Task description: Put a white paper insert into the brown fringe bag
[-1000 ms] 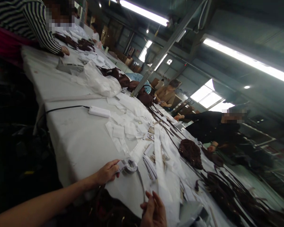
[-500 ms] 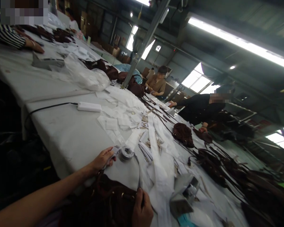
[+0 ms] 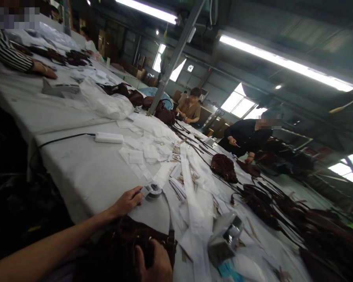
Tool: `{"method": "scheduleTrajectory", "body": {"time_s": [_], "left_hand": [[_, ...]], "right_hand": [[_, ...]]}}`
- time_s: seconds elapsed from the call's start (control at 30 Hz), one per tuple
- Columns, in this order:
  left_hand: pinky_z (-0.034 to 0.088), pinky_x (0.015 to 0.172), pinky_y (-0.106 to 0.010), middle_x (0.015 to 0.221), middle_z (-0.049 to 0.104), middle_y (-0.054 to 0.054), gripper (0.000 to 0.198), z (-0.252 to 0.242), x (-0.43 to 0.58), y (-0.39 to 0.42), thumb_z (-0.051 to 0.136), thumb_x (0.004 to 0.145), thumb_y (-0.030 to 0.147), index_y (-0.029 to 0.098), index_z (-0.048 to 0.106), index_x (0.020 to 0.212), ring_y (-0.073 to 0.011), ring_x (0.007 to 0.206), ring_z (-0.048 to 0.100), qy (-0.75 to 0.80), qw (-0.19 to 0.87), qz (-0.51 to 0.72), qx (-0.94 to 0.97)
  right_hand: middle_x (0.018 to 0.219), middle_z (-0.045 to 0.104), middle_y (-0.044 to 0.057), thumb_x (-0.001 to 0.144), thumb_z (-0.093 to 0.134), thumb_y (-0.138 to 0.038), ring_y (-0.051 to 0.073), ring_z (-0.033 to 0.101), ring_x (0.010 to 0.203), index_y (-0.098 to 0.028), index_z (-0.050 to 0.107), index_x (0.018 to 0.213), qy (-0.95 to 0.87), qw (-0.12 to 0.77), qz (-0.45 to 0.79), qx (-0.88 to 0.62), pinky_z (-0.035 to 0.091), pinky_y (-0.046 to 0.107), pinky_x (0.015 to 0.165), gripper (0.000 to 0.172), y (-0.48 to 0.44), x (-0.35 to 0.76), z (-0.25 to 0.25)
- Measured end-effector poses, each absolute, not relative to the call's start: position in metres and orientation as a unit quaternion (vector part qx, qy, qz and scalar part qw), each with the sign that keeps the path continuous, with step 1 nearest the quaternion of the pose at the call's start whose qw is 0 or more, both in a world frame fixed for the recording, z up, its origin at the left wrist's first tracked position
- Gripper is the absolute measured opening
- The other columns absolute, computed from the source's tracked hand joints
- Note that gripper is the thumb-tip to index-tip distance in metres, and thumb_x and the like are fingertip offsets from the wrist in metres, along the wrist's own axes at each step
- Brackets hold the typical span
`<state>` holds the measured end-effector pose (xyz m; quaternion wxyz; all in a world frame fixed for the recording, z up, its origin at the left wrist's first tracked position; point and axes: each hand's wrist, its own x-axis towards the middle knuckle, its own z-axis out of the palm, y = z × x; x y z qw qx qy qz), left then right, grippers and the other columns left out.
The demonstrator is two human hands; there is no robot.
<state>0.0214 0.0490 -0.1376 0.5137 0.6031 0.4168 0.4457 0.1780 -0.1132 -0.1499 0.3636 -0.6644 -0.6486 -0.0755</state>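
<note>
My left hand reaches across the white table, its fingers pinched on the edge of a small grey tape roll. A thin strip of tape runs from the roll down toward a dark brown bag at the table's near edge. My right hand is closed over the top of that bag, thumb up, beside its strap end.
White paper strips and tags litter the table. A white power adapter with a black cord lies further back. Brown bags and straps spread to the right. A metal tool sits nearby. Other people work around the table.
My right hand has dropped from holding the tape strip onto the brown bag. The left hand stays on the tape roll. The view has shifted down and left.
</note>
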Motion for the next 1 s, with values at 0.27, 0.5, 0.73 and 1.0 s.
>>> {"method": "scheduleTrajectory", "body": {"time_s": [0.27,0.5,0.73,1.0], "left_hand": [[0.046,0.07,-0.031,0.087,0.066,-0.004,0.032,-0.094,-0.011,0.008,0.047,0.09,0.046,0.021,0.065,0.098,-0.0214,0.077,0.06,0.492,0.414,0.449,0.621],[0.04,0.05,-0.025,0.054,0.058,0.001,0.045,-0.08,-0.021,-0.068,0.041,0.091,0.054,0.022,0.06,0.066,-0.0158,0.053,0.054,0.476,0.522,0.345,0.618],[0.046,0.091,-0.035,0.105,0.07,-0.003,0.025,-0.106,-0.028,-0.074,0.055,0.089,0.045,0.028,0.064,0.105,-0.0248,0.1,0.061,0.472,0.322,0.366,0.735],[0.03,0.104,-0.045,0.082,0.063,-0.002,0.027,-0.127,-0.013,-0.061,0.039,0.097,0.021,0.022,0.059,0.078,-0.0203,0.088,0.056,0.403,0.237,0.299,0.832]], "right_hand": [[0.075,0.07,0.002,0.098,0.03,-0.048,0.019,0.068,0.07,-0.025,0.062,0.089,-0.632,0.313,-0.006,-0.709,0.048,0.029,0.063,0.041,-0.107,0.175,-0.171],[0.077,0.072,0.004,0.097,0.038,-0.044,0.021,0.069,0.07,-0.022,0.068,0.093,-0.645,0.322,-0.065,-0.69,0.049,0.031,0.067,0.037,-0.11,0.174,-0.183],[0.079,0.072,0.005,0.096,0.039,-0.045,0.021,0.069,0.072,-0.022,0.068,0.095,-0.634,0.338,-0.047,-0.694,0.05,0.03,0.068,0.037,-0.11,0.176,-0.185],[0.082,0.074,0.005,0.096,0.037,-0.049,0.02,0.07,0.073,-0.022,0.07,0.094,-0.614,0.369,-0.032,-0.697,0.052,0.028,0.068,0.042,-0.108,0.176,-0.183]]}}
